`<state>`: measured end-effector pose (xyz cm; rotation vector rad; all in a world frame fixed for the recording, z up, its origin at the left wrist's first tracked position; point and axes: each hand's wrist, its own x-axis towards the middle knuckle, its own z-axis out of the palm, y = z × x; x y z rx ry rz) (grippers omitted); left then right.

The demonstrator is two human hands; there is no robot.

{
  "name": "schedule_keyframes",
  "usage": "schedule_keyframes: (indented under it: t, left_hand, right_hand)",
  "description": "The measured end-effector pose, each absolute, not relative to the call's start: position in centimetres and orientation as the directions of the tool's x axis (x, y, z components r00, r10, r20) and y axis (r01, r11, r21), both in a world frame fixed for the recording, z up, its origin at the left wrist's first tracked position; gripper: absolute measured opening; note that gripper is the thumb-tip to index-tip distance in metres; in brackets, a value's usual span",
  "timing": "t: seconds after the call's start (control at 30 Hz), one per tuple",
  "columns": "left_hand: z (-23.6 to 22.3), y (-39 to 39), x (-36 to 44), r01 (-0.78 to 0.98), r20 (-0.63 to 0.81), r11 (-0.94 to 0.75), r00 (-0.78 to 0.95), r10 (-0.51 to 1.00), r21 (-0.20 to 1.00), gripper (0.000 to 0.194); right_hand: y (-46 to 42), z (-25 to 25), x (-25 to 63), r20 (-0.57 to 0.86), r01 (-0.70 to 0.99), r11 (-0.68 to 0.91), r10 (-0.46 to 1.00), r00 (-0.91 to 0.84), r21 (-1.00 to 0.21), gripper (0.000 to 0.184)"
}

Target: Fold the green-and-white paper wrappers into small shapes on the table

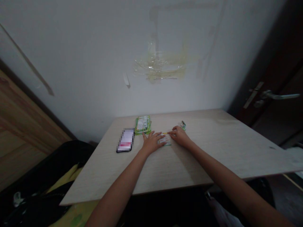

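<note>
A small flat printed packet (165, 140), pale with a yellow strip along the top and a green lower edge, lies on the table. My left hand (151, 143) rests over its left side, fingers spread and flat, pressing on it. At the packet's upper right corner, my right hand (180, 136) has its thumb and fingertips closed together on the edge. Just beyond the right hand sits a small crumpled green-and-white scrap (183, 125). A stack of green packets (143, 124) stands behind my left hand.
A phone (126, 140) with a lit, blurred screen lies left of my left hand. The pale wooden table (201, 119) meets a wall (94, 63) bearing peeling tape. A dark door with a metal handle (280, 95) is at the right, and dark bags (68, 157) are at the left.
</note>
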<state>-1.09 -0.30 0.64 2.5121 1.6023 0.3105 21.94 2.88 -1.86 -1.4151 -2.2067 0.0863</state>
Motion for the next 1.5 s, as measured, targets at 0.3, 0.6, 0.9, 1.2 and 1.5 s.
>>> schedule_keyframes:
  t: [0.3,0.6,0.9,1.2,1.5]
  left_hand:
    - [0.8,-0.5,-1.1,0.878,0.091,-0.418,0.409,0.908,0.232,0.053]
    - [0.6,-0.5,-1.1,0.875,0.11,-0.43,0.416,0.903,0.221,0.053]
    - [0.5,-0.4,-1.1,0.874,0.108,-0.42,0.406,0.908,0.244,0.054]
    - [0.1,-0.1,-1.2,0.865,0.116,-0.422,0.406,0.907,0.271,0.053]
    - [0.0,-0.1,-1.2,0.864,0.122,-0.423,0.405,0.906,0.274,0.054]
  right_hand:
    - [2.3,-1.8,21.2,0.365,0.873,0.408,0.882,-0.3,-0.268,0.035]
    - [1.6,-2.0,21.4,0.358,0.854,0.434,0.875,-0.325,-0.285,0.035]
    - [1.8,-1.7,21.3,0.362,0.845,0.444,0.872,-0.33,-0.299,0.03]
    - [1.7,-1.1,20.5,0.347,0.875,0.353,0.908,-0.235,-0.332,0.026]
    - [1.5,-0.5,21.1,0.336,0.843,0.38,0.906,-0.256,-0.381,0.025]
